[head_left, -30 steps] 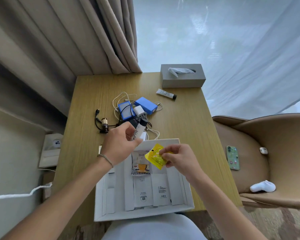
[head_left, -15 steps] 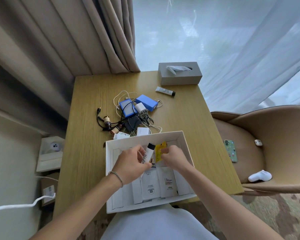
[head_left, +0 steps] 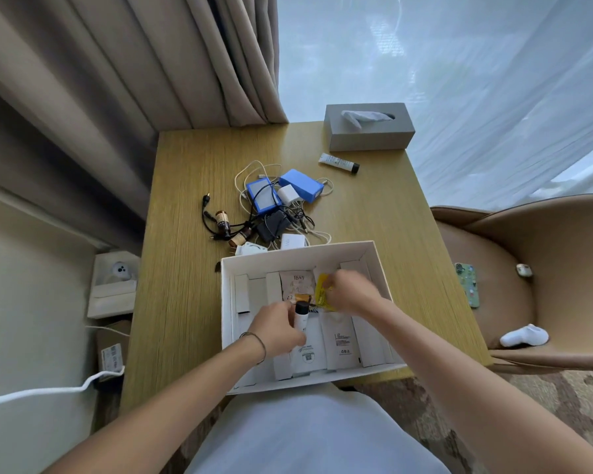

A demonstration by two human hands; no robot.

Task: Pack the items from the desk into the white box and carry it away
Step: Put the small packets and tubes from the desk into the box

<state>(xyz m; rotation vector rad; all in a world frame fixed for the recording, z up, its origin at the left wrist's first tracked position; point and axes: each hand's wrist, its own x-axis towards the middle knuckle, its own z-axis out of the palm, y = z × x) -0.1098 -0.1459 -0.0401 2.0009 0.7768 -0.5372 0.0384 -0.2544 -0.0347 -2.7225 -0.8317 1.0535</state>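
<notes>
the right hand (head_left: 351, 291) is blurred, so its fingertips are hard to read, but it pinches a crinkled yellow packet (head_left: 323, 291) down inside the white box (head_left: 377, 265). the left hand (head_left: 277, 328) is curled round a small white tube with a black cap (head_left: 301, 314), whose lower end is hidden behind the fingers. the box is stiff white cardboard, open-topped, sitting at the near edge of the wood-grain desk (head_left: 185, 268); its near wall is partly covered by the person's pale clothing. flat white sachets (head_left: 339, 338) line its floor, their print too small to read.

just behind the box lies a tangle of cables (head_left: 254, 172) with two blue rectangular cases (head_left: 300, 184), a white charger cube (head_left: 288, 195) and small brown bottles (head_left: 222, 220); a couple of white pieces are half hidden by the box's far wall. farther back are a second tube (head_left: 338, 163) and a grey tissue box (head_left: 368, 131).
</notes>
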